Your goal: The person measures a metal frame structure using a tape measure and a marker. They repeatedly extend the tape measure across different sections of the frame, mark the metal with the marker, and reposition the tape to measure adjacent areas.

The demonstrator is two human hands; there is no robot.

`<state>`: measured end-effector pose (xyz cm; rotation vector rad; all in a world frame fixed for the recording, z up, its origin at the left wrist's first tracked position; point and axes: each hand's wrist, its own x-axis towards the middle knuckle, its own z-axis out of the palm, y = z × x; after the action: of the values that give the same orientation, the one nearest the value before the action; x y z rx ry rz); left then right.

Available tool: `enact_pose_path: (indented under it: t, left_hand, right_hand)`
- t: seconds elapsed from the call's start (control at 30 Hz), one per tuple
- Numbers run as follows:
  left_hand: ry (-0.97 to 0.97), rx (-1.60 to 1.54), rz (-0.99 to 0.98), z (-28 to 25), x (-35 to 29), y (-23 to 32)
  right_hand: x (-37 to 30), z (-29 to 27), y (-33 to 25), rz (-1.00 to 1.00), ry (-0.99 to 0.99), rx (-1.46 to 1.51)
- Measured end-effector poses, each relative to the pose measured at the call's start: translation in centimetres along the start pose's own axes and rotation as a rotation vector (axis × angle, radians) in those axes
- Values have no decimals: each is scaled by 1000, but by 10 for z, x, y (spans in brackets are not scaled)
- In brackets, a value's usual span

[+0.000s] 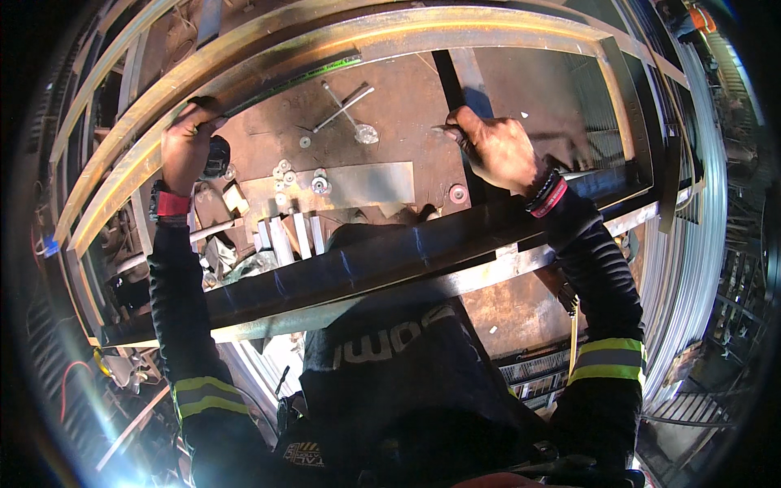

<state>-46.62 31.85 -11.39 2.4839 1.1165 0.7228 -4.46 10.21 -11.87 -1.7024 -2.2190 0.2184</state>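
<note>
My left hand [185, 146] is closed with its fingers curled at the far rail of a steel frame [423, 31]. A dark strip with a green end [342, 63] runs along that rail's inner edge from the hand. Just beneath this hand is a rounded black object [215, 159], its kind unclear. My right hand [498, 150] hovers over the frame's opening, near a dark steel crossbar [447, 77], thumb and forefinger pinched together. Whatever they may hold is too small to tell. Across my front lies the near dark steel beam [350, 264], bearing several pale chalk-like marks.
Inside the frame's opening, on a brown surface, are a cross-shaped wheel wrench [343, 107], several small discs [283, 172], a reddish disc [458, 193] and a flat metal plate [374, 185]. Short metal pieces [281, 240] stand behind the beam. Long metal lengths [708, 163] are stacked at right.
</note>
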Motion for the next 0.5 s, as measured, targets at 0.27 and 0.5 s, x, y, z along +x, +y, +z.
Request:
enact_pose_path:
  t: [0.27, 0.5]
  left_hand:
    - [-9, 33, -31, 4, 2, 0]
    - [-28, 36, -56, 1, 3, 13]
  right_hand:
    - [-2, 0, 2, -10, -34, -9]
    - [-3, 0, 4, -2, -73, -41]
